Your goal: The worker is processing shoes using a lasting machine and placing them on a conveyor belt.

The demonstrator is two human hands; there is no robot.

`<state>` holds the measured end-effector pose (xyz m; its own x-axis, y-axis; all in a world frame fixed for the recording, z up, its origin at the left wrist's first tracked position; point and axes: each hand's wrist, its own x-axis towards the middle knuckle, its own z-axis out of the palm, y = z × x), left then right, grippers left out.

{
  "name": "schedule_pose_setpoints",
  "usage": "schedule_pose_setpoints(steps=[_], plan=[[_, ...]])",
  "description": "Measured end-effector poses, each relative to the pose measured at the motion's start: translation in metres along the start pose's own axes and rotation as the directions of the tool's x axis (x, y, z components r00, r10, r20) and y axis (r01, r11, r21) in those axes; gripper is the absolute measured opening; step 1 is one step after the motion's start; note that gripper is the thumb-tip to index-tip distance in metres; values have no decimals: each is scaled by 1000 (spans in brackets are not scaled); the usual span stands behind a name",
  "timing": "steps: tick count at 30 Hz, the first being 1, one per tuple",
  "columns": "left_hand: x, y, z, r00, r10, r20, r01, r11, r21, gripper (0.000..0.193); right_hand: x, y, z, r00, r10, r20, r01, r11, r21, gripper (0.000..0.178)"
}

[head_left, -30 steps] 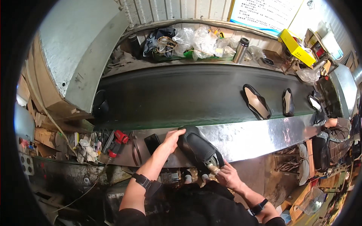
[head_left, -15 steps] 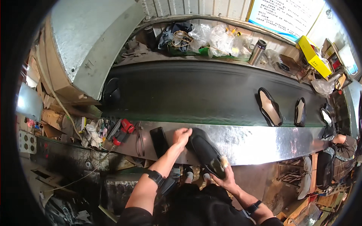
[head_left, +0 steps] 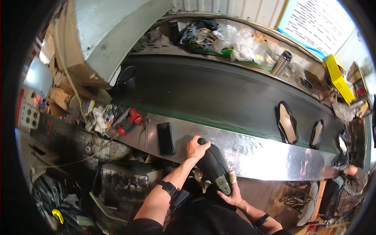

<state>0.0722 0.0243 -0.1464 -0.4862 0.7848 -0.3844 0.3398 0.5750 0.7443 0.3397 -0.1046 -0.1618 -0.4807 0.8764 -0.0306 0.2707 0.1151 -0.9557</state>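
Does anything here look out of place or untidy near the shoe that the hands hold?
Nothing looks damaged or spilled. Both the left hand and the right hand hold the black shoe. Only the tools left of the phone lie in a jumble.

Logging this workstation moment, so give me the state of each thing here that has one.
black shoe: held in both hands, over the metal ledge
left hand: gripping the shoe's toe
right hand: gripping the heel end
phone: flat on ledge, screen dark
shoe soles: lying on the conveyor belt

Matt black shoe [head_left: 211, 166], shiny metal ledge [head_left: 266, 156], matt rubber belt [head_left: 203, 94], glossy phone [head_left: 165, 138]
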Motion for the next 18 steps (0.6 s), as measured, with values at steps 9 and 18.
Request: schedule_pose_setpoints(steps=[9,18], plan=[[-57,15,-96,972,131,-193,-172,962,-213,36,114,-76,9,740,612,281,-648,535,542,89],[-177,-60,-269,736,-103,-669,-117,954,-275,46,101,-216,156,849,186,495,-467,703,536,42]])
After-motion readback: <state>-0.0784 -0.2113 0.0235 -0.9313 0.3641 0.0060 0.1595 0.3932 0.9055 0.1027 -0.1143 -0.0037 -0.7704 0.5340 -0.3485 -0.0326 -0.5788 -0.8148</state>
